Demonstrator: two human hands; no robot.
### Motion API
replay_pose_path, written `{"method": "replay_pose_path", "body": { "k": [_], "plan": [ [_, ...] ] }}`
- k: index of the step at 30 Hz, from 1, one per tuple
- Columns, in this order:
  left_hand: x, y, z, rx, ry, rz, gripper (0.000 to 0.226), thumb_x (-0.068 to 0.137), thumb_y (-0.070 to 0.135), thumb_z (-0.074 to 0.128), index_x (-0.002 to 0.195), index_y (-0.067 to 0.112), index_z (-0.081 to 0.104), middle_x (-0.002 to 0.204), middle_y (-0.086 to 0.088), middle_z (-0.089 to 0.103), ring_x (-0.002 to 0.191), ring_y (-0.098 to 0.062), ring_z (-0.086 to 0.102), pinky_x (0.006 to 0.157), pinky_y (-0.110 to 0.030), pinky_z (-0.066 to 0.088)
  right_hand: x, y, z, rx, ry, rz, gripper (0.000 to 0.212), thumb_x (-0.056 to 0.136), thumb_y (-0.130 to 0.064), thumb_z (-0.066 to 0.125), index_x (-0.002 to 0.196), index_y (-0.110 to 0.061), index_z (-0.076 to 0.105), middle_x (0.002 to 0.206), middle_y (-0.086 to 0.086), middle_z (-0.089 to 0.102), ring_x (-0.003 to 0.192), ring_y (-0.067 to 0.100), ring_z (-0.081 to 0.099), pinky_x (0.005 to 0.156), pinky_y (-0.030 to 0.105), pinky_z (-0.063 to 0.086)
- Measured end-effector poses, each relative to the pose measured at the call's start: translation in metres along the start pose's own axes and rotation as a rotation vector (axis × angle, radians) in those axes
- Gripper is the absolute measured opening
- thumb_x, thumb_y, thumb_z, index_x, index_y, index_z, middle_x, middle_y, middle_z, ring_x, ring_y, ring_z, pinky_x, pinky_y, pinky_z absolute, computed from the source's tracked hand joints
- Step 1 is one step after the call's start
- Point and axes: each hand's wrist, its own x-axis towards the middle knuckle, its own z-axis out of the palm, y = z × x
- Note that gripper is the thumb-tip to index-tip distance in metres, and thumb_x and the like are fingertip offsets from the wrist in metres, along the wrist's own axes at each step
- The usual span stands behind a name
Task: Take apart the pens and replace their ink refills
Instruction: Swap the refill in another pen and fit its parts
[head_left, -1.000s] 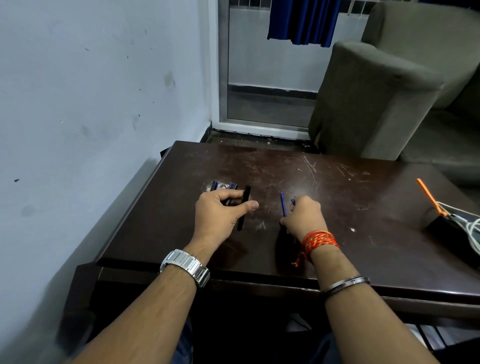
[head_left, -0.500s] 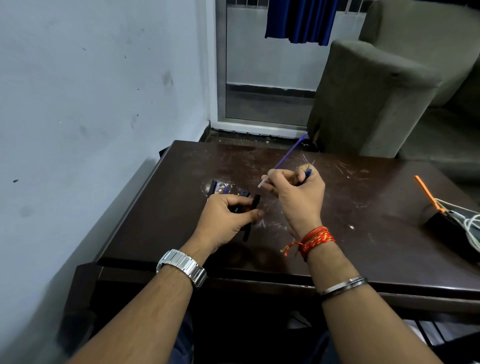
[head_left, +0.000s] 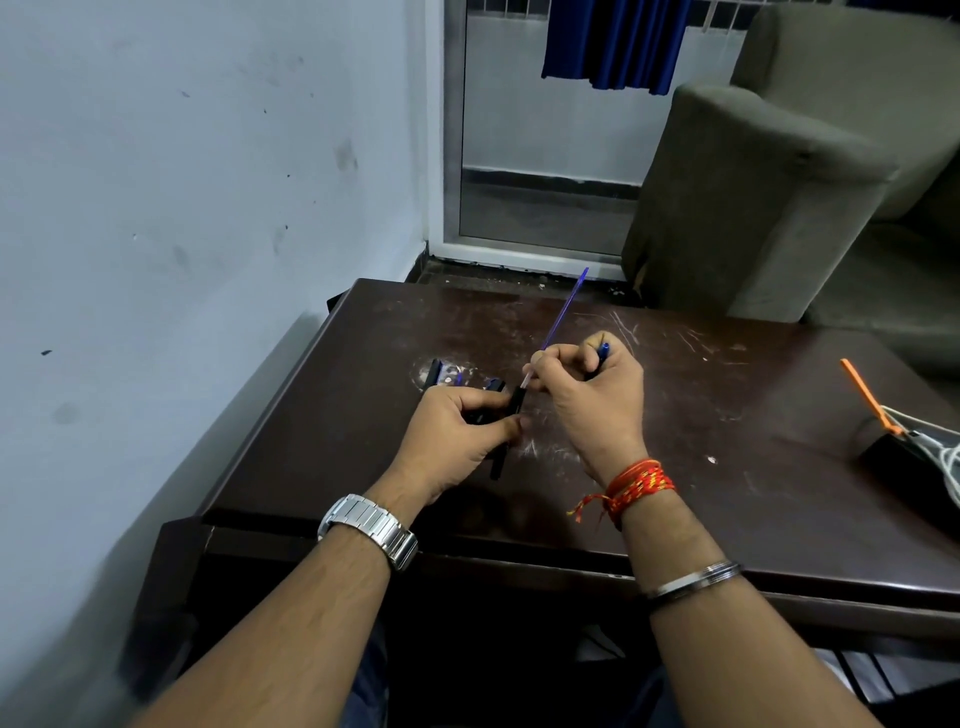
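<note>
Pens lay in parts above the counter (head_left: 727, 415): our left hand (head_left: 457, 436) pinched the black barrel (head_left: 506, 431), fingers narrow, while our right hand (head_left: 592, 395) gripped the blue refill (head_left: 563, 309), its tip at the barrel's mouth. We judged a skewed push could bend it.

A scuffed, dark brown wooden bench (head_left: 727, 415) stood against a marked, pale blue-grey painted wall (head_left: 208, 208). Beyond it were a grey upholstered armchair (head_left: 753, 208), a metal-framed glass door (head_left: 540, 156) and a hanging dark blue curtain (head_left: 618, 41). Lighting was dim.
</note>
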Motion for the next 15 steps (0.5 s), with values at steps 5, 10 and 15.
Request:
{"method": "replay_pose_path", "body": {
  "k": [5, 10, 15],
  "plan": [
    [-0.0006, 0.0027, 0.0017, -0.013, -0.004, 0.001, 0.020, 0.080, 0.008, 0.082, 0.097, 0.017, 0.080, 0.087, -0.006, 0.080, 0.084, -0.023, 0.076, 0.087, -0.047, 0.061, -0.0031, 0.0020, 0.0008, -0.187, -0.097, 0.028, 0.039, 0.073, -0.005, 0.067, 0.068, -0.023, 0.032, 0.062, -0.003, 0.065, 0.059, 0.012, 0.057, 0.054, 0.024, 0.052],
    [-0.0002, 0.0026, 0.0012, -0.016, -0.017, 0.005, 0.023, 0.078, 0.009, 0.083, 0.101, 0.013, 0.079, 0.092, -0.010, 0.079, 0.092, -0.028, 0.075, 0.088, -0.045, 0.059, -0.0037, 0.0000, -0.0016, -0.239, -0.061, 0.052, 0.035, 0.067, -0.020, 0.067, 0.062, -0.024, 0.032, 0.054, -0.011, 0.051, 0.064, 0.019, 0.054, 0.064, 0.045, 0.052],
    [0.0006, 0.0008, 0.0018, 0.005, -0.004, 0.016, 0.020, 0.076, 0.015, 0.086, 0.096, 0.018, 0.081, 0.089, -0.007, 0.080, 0.082, -0.017, 0.073, 0.086, -0.042, 0.060, -0.0042, -0.0042, -0.0011, -0.193, 0.011, -0.012, 0.035, 0.076, -0.023, 0.073, 0.067, -0.020, 0.038, 0.079, 0.000, 0.073, 0.084, 0.023, 0.071, 0.081, 0.058, 0.057]
  ]
}}
